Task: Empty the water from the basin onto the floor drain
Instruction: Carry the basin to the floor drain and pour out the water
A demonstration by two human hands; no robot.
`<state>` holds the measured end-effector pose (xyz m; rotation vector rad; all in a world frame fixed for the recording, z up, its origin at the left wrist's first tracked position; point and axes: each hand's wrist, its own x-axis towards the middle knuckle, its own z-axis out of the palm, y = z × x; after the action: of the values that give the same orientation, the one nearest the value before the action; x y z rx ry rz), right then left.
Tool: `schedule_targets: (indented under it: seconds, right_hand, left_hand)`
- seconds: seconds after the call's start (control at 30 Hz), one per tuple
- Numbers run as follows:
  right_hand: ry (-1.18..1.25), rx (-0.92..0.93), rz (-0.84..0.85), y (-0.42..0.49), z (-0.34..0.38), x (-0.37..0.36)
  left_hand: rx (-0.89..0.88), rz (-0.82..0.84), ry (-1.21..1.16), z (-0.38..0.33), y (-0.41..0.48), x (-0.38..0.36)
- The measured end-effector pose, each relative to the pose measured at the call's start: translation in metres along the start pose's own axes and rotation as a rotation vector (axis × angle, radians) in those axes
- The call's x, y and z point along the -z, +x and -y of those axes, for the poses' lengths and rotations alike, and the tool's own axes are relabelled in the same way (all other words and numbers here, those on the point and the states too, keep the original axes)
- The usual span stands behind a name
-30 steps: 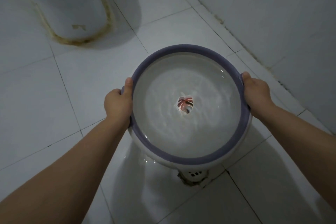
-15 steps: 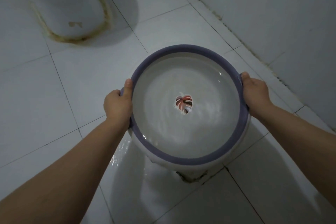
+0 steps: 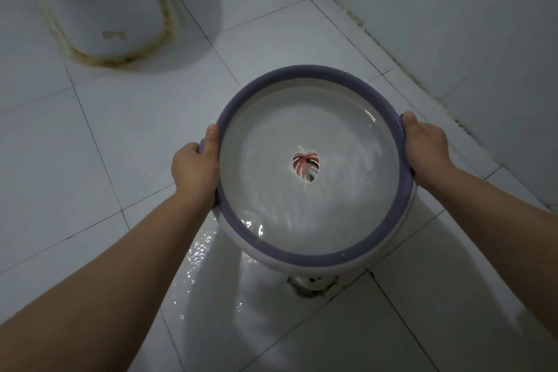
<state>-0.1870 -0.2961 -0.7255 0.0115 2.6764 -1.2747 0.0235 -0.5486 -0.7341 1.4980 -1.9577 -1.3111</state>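
A round white basin (image 3: 305, 71) with a purple rim and a leaf picture on its bottom hangs above the tiled floor, tipped toward me. Water fills its near part and spills over the near rim. My left hand (image 3: 194, 166) grips the left rim, thumb on top. My right hand (image 3: 424, 143) grips the right rim. The floor drain (image 3: 311, 282) shows partly under the basin's near edge, in a chipped tile corner. A wet sheet of water (image 3: 208, 281) spreads on the tiles around it.
A white toilet base (image 3: 99, 9) with a stained joint stands at the far left. A tiled wall (image 3: 468, 24) runs along the right, close to the basin. Pale floor tiles (image 3: 60, 160) lie to the left.
The basin has tipped a little more toward me and water now runs over the near rim. The wet patch on the floor has grown. Both hands keep their grip.
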Motion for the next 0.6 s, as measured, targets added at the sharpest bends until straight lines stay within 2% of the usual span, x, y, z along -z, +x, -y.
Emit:
schedule_targets:
  seconds: [0.3, 0.6]
  right_hand:
    - [-0.012, 0.011, 0.015, 0.0005, -0.0062, 0.0004]
    - [-0.009, 0.02, 0.015, -0.0015, -0.0024, -0.0003]
  left_hand:
    - [-0.004, 0.011, 0.063, 0.0027, -0.0007, -0.0032]
    - [0.009, 0.014, 0.024, 0.0035, -0.0018, -0.0033]
